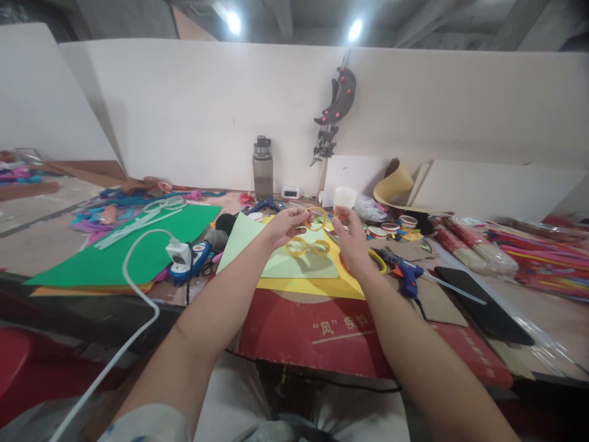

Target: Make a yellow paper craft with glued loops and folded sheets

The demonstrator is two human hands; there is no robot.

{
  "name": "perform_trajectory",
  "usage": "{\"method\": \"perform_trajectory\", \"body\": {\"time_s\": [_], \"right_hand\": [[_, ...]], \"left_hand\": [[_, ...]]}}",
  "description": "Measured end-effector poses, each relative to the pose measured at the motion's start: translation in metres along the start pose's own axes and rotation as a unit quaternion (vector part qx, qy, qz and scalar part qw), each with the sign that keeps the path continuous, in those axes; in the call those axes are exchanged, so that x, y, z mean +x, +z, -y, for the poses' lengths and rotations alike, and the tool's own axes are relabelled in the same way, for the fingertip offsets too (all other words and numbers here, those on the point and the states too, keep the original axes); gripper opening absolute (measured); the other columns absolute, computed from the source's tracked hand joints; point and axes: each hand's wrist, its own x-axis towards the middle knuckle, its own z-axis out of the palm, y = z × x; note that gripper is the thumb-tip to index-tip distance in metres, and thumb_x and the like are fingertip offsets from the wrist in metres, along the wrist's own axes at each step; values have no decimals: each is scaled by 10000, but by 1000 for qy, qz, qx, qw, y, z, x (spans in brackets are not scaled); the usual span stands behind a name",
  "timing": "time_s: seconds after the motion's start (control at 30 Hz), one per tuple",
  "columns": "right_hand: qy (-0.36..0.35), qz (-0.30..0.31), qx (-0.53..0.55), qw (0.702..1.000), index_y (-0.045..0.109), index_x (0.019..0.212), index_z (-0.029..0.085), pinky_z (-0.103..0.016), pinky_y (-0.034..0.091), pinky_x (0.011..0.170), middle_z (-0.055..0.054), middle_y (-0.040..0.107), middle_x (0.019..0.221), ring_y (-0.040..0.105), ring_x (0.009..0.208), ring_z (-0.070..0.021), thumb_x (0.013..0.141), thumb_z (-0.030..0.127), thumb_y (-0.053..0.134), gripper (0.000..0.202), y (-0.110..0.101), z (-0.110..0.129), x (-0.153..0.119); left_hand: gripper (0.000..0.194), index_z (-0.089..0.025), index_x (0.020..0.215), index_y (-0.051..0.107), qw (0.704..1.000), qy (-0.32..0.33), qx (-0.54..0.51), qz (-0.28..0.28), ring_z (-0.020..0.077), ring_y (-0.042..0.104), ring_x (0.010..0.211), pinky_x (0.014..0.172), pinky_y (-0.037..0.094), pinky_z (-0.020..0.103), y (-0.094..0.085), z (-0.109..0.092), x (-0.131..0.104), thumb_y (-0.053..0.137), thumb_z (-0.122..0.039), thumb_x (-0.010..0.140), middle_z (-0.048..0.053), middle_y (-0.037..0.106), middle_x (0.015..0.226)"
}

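Note:
My left hand [289,227] pinches the left side of a thin yellow ring [317,219], held up above the work surface. Just right of the ring, my right hand [352,239] has its fingers closed together; what is between the fingertips is too small to make out. Below the hands, two joined yellow loops [307,247] lie on a pale green sheet [276,267]. Under that sheet is a yellow sheet [294,285]. Partly behind my right wrist, another yellow ring [380,263] shows.
A blue glue gun [407,273] and a black phone-like slab [483,305] lie to the right. Green sheets [184,227] and a blue power strip [191,264] with a white cable are on the left. A bottle [263,172] and a white cup [345,197] stand behind.

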Motion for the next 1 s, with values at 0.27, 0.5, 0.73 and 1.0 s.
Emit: {"method": "perform_trajectory", "body": {"time_s": [0.27, 0.5, 0.73, 1.0], "right_hand": [[126, 65, 129, 981, 649, 926, 202, -246, 479, 582, 3, 650, 796, 532, 625, -95, 703, 503, 689, 376, 5, -10, 4], [68, 117, 66, 989, 564, 1211, 235, -281, 512, 633, -2, 638, 927, 570, 715, -122, 687, 430, 731, 584, 8, -9, 0], [23, 155, -104, 982, 584, 1265, 224, -319, 495, 680, 2, 623, 884, 550, 671, -130, 684, 378, 748, 623, 12, -25, -5], [-21, 62, -257, 964, 691, 1091, 175, -429, 465, 865, -105, 622, 1014, 556, 900, -239, 679, 463, 755, 506, 1, -36, 3]], "left_hand": [[391, -135, 783, 610, 999, -34, -4, 41, 84, 561, 647, 609, 457, 211, 6, -1, -4, 779, -481, 715, -2, 580, 704], [222, -124, 755, 613, 996, -89, -4, -9, 91, 548, 569, 501, 429, 193, -2, -7, -2, 698, -324, 804, 22, 577, 645], [355, -132, 797, 694, 971, -38, 229, -64, 130, 578, 639, 564, 459, 230, -17, 2, 4, 625, -478, 833, 43, 634, 716], [402, -202, 935, 744, 870, 9, 493, 7, 207, 641, 896, 739, 443, 224, -46, -14, -3, 783, -469, 637, 69, 735, 988]]}}
